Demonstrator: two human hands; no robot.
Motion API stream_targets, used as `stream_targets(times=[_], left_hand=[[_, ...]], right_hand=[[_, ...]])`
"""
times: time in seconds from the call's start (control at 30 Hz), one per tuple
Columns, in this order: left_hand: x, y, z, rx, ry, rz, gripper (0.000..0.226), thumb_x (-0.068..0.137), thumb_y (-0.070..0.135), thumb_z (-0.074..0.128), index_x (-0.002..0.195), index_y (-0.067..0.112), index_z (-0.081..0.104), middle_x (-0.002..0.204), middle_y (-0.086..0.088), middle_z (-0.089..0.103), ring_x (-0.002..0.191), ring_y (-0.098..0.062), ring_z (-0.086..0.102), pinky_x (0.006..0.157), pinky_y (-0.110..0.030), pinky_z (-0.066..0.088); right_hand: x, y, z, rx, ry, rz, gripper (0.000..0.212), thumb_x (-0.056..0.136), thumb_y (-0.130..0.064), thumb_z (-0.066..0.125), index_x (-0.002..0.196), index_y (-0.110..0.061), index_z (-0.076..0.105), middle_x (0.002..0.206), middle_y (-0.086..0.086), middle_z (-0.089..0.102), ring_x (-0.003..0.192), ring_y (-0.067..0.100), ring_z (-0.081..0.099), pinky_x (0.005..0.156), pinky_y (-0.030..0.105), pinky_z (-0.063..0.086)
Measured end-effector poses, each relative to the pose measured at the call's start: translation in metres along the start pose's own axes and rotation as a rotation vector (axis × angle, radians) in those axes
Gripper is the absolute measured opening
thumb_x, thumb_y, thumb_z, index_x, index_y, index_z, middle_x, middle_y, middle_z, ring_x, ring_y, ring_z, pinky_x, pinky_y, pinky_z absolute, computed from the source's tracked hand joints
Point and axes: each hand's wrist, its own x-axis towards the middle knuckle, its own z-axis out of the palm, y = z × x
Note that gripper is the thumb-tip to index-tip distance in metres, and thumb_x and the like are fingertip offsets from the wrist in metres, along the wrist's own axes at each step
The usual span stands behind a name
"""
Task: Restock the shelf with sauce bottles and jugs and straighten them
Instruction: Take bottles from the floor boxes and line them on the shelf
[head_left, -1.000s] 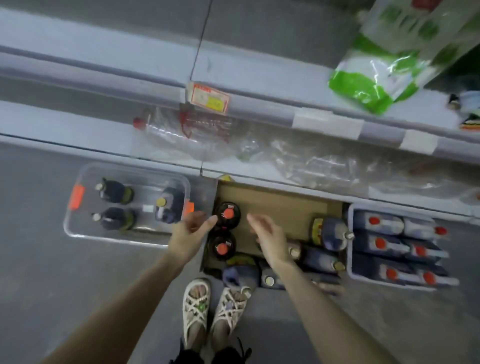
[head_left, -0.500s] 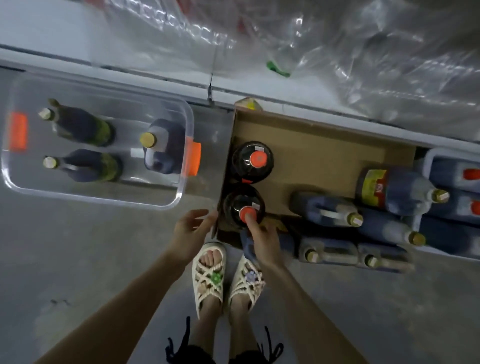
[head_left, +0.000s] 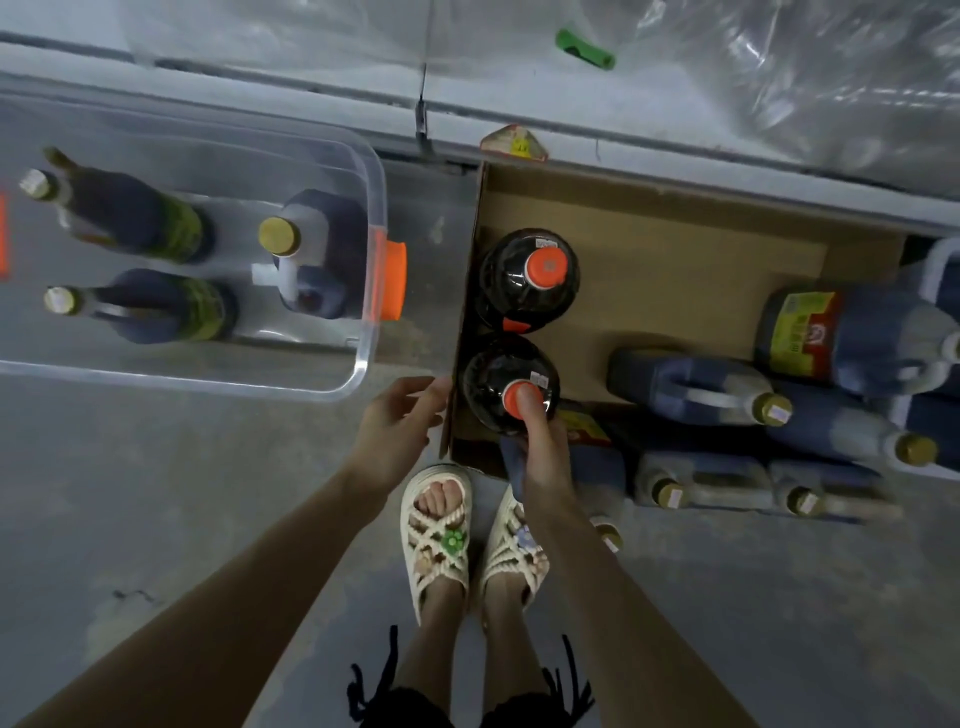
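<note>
Two orange-capped jugs (head_left: 506, 291) bear unreadable stickers (head_left: 545, 242); right fingers (head_left: 530, 402) grip the nearer cap (head_left: 511, 399), left fingers (head_left: 431, 391) relaxed.

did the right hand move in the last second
Yes. The right hand moved from above the middle of the cardboard box to the box's near-left corner, where its fingers now sit on the orange cap of the nearer bottle.

Head-worn view, straight down, near the floor (head_left: 156, 519)
</note>
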Motion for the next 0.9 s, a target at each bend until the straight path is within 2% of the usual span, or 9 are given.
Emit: stream_targets(times=[0.03, 0.2, 0.33, 0.43, 0.5, 0.57, 0.63, 0.77, 0.9], left_hand=[[-0.002, 0.001, -0.001, 0.001, -0.005, 0.000, 0.010, 0.095, 0.039, 0.053, 0.096, 0.030, 0.057, 0.103, -0.001, 0.066, 0.097, -0.014, 0.063, 0.087, -0.033, 0.051], [-0.012, 0.015, -0.006, 0.030, -0.033, 0.034, 0.019, 0.094, 0.041, 0.052, 0.103, 0.025, 0.058, 0.104, 0.000, 0.066, 0.097, -0.012, 0.063, 0.085, -0.031, 0.051], [-0.024, 0.031, -0.013, 0.054, -0.056, 0.062, 0.019, 0.094, 0.042, 0.052, 0.104, 0.027, 0.058, 0.104, 0.002, 0.065, 0.096, -0.010, 0.062, 0.081, -0.026, 0.050], [-0.040, 0.046, -0.015, 0.032, -0.045, 0.068, 0.013, 0.094, 0.041, 0.052, 0.098, 0.030, 0.059, 0.102, 0.002, 0.066, 0.095, -0.011, 0.062, 0.082, -0.027, 0.049], [-0.057, 0.063, -0.014, 0.023, -0.043, 0.089, 0.014, 0.095, 0.040, 0.052, 0.097, 0.028, 0.058, 0.101, 0.001, 0.066, 0.094, -0.012, 0.062, 0.083, -0.029, 0.048], [-0.077, 0.083, -0.013, 0.019, -0.051, 0.134, 0.014, 0.096, 0.038, 0.051, 0.095, 0.026, 0.059, 0.098, 0.002, 0.065, 0.092, -0.013, 0.062, 0.082, -0.030, 0.048], [-0.101, 0.108, -0.015, -0.007, -0.066, 0.182, 0.016, 0.096, 0.036, 0.051, 0.095, 0.023, 0.060, 0.093, 0.003, 0.065, 0.090, -0.013, 0.062, 0.078, -0.026, 0.048], [-0.151, 0.164, -0.020, 0.016, -0.120, 0.278, 0.044, 0.088, 0.047, 0.056, 0.115, 0.012, 0.060, 0.103, 0.000, 0.066, 0.096, -0.010, 0.063, 0.085, -0.025, 0.049], [-0.209, 0.227, -0.023, 0.040, -0.209, 0.388, 0.045, 0.089, 0.043, 0.062, 0.121, 0.012, 0.058, 0.109, 0.000, 0.068, 0.089, 0.001, 0.063, 0.074, -0.011, 0.049]], right_hand=[[0.001, 0.000, -0.002, 0.019, -0.010, 0.006, 0.121, 0.037, -0.064, 0.081, 0.140, -0.011, 0.046, 0.132, 0.006, 0.058, 0.109, 0.015, 0.060, 0.084, 0.024, 0.049], [-0.002, -0.009, 0.004, 0.035, -0.028, -0.039, 0.123, 0.033, -0.074, 0.083, 0.138, -0.018, 0.050, 0.130, 0.000, 0.061, 0.115, 0.014, 0.060, 0.095, 0.031, 0.048], [-0.016, -0.039, 0.016, -0.092, -0.023, -0.111, 0.126, 0.033, -0.086, 0.071, 0.136, -0.017, 0.051, 0.128, 0.002, 0.062, 0.107, 0.019, 0.060, 0.089, 0.031, 0.050], [-0.042, -0.068, 0.021, -0.146, -0.073, -0.143, 0.087, 0.067, -0.063, 0.074, 0.135, -0.014, 0.051, 0.129, 0.001, 0.061, 0.119, 0.019, 0.057, 0.101, 0.036, 0.046], [-0.063, -0.091, 0.021, -0.173, -0.081, -0.165, 0.061, 0.083, -0.042, 0.070, 0.134, -0.013, 0.052, 0.126, 0.002, 0.061, 0.115, 0.018, 0.059, 0.088, 0.026, 0.051], [-0.088, -0.115, 0.020, -0.203, -0.102, -0.194, 0.055, 0.084, -0.041, 0.069, 0.131, -0.018, 0.052, 0.118, -0.002, 0.062, 0.100, 0.012, 0.062, 0.069, 0.018, 0.048], [-0.115, -0.136, 0.016, -0.262, -0.128, -0.251, 0.041, 0.081, -0.046, 0.070, 0.115, -0.029, 0.057, 0.108, -0.008, 0.066, 0.088, 0.004, 0.063, 0.064, 0.017, 0.047], [-0.182, -0.183, -0.002, -0.316, -0.116, -0.316, 0.040, 0.075, -0.048, 0.075, 0.106, -0.025, 0.066, 0.099, -0.005, 0.074, 0.093, 0.013, 0.069, 0.081, 0.033, 0.056], [-0.259, -0.243, -0.015, -0.319, -0.069, -0.389, 0.040, 0.070, -0.047, 0.081, 0.096, -0.018, 0.069, 0.097, 0.003, 0.075, 0.092, 0.021, 0.070, 0.085, 0.043, 0.057]])
